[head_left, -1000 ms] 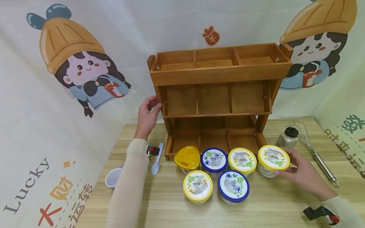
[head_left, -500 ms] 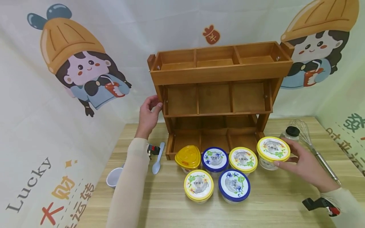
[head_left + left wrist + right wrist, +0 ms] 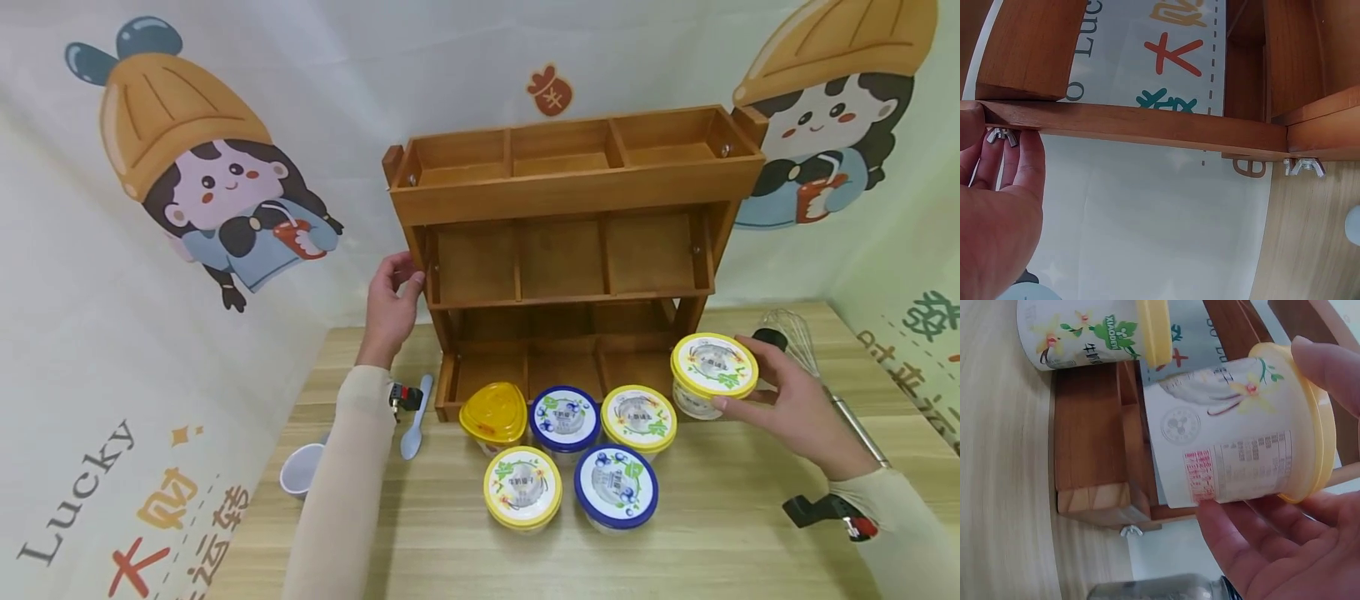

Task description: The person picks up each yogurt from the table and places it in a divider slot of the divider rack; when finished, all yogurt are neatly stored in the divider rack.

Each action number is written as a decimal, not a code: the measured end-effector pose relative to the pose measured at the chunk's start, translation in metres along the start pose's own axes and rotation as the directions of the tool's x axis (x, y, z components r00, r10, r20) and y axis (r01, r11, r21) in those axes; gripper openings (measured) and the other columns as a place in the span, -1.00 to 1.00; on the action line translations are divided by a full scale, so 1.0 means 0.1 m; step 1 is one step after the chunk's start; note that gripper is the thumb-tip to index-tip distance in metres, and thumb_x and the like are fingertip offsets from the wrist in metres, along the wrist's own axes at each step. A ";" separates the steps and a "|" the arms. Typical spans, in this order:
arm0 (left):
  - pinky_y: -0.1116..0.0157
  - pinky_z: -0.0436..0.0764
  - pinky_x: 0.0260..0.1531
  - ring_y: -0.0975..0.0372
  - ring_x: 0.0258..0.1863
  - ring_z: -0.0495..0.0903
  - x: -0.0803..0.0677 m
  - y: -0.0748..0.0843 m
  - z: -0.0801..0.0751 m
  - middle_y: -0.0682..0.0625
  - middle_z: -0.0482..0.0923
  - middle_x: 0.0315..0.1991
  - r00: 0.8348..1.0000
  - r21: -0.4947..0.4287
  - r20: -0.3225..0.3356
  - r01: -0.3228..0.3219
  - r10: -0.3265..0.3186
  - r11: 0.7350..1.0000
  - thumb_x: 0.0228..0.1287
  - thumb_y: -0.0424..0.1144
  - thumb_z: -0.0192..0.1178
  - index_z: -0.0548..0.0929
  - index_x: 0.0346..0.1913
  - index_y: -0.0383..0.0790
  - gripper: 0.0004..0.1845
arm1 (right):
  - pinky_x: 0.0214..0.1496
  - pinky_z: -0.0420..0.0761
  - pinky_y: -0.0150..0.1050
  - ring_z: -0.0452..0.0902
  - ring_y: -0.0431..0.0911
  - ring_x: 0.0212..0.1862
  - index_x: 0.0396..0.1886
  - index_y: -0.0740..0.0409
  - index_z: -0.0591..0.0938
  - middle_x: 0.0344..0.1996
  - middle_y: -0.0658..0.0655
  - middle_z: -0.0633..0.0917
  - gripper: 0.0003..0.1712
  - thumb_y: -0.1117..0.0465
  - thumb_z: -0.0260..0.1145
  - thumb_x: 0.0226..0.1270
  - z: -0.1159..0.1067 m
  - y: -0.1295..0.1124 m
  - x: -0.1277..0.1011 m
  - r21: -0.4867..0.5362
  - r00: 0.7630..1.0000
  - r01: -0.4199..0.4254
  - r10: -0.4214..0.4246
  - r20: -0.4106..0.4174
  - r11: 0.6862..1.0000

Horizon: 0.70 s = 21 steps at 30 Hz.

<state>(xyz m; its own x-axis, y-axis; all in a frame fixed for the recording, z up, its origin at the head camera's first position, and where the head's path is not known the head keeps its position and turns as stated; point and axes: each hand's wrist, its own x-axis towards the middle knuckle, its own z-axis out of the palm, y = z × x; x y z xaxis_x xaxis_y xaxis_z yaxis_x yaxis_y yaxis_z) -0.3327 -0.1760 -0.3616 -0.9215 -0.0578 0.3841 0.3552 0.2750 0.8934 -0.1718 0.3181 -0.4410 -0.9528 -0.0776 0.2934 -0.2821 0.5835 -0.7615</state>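
Head view — right hand (image 3: 798,408) grips yellow-lidded cup (image 3: 713,374) | left hand (image 3: 392,304) clasps wooden rack (image 3: 573,192) side

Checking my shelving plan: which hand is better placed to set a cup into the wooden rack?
Right, likely. The right hand already holds a yellow-lidded cup lifted beside the wooden rack; the left hand grips the rack's left side post.

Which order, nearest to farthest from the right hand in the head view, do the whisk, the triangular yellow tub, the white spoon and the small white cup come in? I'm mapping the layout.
Measured from the right hand:
1. Whisk, just behind the hand at the table's right.
2. Triangular yellow tub, left end of the tub row.
3. White spoon, left of the rack's base.
4. Small white cup, far left, partly behind the left sleeve.
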 end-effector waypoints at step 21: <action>0.01 0.60 0.33 0.01 0.30 0.58 0.13 -0.34 -0.03 -0.24 0.54 0.24 0.999 0.008 -0.001 -0.045 0.045 0.999 0.61 -0.34 0.14 0.49 0.36 -0.32 -0.63 | -0.06 0.57 -0.67 0.47 0.34 0.34 0.66 0.37 0.08 0.44 0.46 0.38 0.11 0.17 0.55 0.35 0.37 -0.01 0.44 0.075 0.992 -0.094 0.088 0.087 0.993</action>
<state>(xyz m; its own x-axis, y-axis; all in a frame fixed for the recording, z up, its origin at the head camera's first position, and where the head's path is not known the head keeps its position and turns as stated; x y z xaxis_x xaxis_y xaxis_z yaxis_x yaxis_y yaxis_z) -0.3563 -0.1891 -0.3859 -0.9045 -0.0461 0.4241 0.3949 0.2854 0.8733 -0.2177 0.2844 -0.4488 -0.9800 -0.0962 0.1741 -0.1986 0.5262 -0.8269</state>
